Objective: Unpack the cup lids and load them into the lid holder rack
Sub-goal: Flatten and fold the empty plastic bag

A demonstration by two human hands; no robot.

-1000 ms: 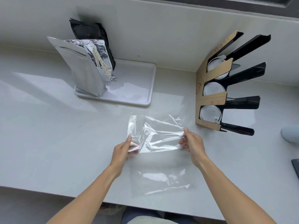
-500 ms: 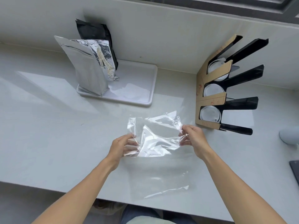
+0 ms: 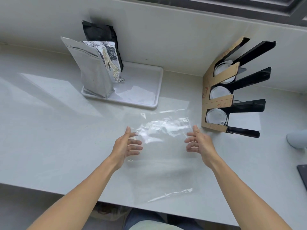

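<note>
A clear, empty plastic bag point(image 3: 163, 130) lies crumpled on the white counter between my hands. A second flat clear bag point(image 3: 163, 180) lies nearer the counter's front edge. My left hand point(image 3: 127, 145) hovers open just left of the crumpled bag, fingers spread. My right hand point(image 3: 198, 142) hovers open at the bag's right side. The lid holder rack point(image 3: 217, 103), tan cardboard with black dividers, stands at the right. White cup lids point(image 3: 216, 117) fill its three slots.
A white tray point(image 3: 149, 83) at the back holds a silver foil pouch point(image 3: 92, 68) with a black pouch point(image 3: 99, 32) behind it. A pale rounded object point(image 3: 297, 139) and a dark flat object point(image 3: 303, 173) sit at the right edge. The wall runs behind.
Both hands have let go of the crumpled clear bag and opened. The bag has dropped onto the counter between them.
</note>
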